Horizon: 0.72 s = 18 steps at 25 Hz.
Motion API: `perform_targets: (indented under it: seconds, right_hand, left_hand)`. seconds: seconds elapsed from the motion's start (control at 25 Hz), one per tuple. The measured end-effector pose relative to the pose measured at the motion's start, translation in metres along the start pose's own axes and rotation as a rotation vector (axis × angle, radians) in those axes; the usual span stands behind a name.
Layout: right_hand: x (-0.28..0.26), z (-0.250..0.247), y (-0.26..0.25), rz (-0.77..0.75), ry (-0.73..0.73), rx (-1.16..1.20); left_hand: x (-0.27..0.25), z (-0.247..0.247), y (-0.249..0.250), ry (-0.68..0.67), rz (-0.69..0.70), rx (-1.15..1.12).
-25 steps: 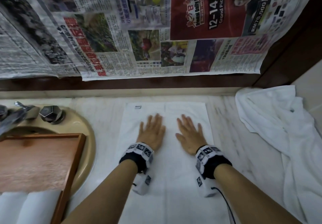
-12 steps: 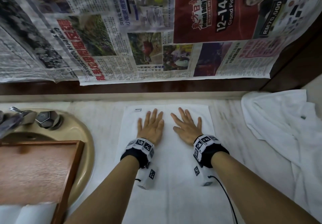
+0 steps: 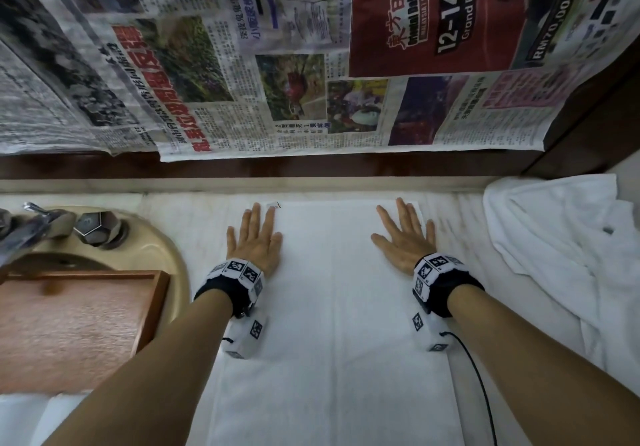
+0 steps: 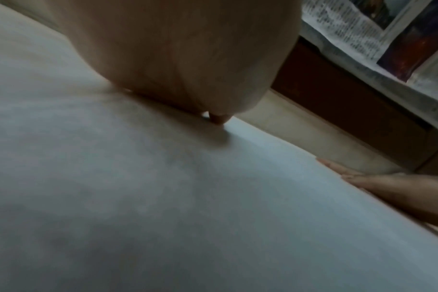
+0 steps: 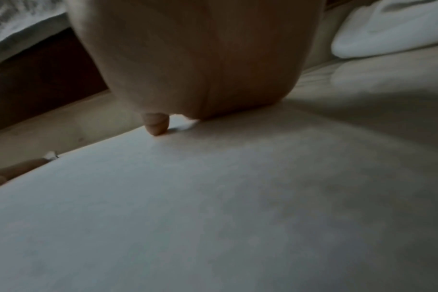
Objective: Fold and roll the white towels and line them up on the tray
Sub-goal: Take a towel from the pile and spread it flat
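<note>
A white towel (image 3: 332, 307) lies folded into a long strip on the marble counter, running from the back wall toward me. My left hand (image 3: 256, 237) presses flat on its far left corner, fingers straight, beside a small label (image 3: 273, 205). My right hand (image 3: 405, 237) presses flat on the far right corner, fingers spread. In the left wrist view the palm (image 4: 188, 59) rests on the towel (image 4: 163, 197); in the right wrist view the palm (image 5: 200, 59) does the same on the towel (image 5: 213, 197). A wooden tray (image 3: 152, 307) sits at the left over the sink.
A heap of loose white towels (image 3: 561, 255) lies at the right, also visible in the right wrist view (image 5: 388, 29). A beige sink (image 3: 166, 255) with taps (image 3: 97, 229) is at the left. Newspaper (image 3: 277, 64) hangs on the back wall. Rolled white towels (image 3: 41, 418) show at bottom left.
Both hands slid from the middle of the towel outward and toward the back wall, and now lie apart on its far corners. The head view shifted closer.
</note>
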State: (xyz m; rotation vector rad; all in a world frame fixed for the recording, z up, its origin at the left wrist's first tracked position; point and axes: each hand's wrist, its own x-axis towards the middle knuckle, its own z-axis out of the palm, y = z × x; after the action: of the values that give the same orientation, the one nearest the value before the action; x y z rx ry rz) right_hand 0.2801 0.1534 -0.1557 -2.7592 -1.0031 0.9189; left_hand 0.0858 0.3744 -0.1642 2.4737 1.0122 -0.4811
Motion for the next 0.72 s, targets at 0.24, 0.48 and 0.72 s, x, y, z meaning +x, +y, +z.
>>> perform_targets:
  seconds: [0.24, 0.48, 0.72]
  right_hand:
    - [0.002, -0.009, -0.001, 0.054, -0.025, -0.044]
    - [-0.096, 0.055, -0.061, -0.317, -0.012, -0.143]
    - [-0.119, 0.063, 0.006, 0.173, -0.023, -0.001]
  left_hand:
    - [-0.001, -0.008, -0.004, -0.023, -0.055, 0.062]
    - [-0.078, 0.024, 0.05, -0.056, 0.201, 0.011]
    - [-0.11, 0.035, -0.027, 0.008, -0.035, -0.092]
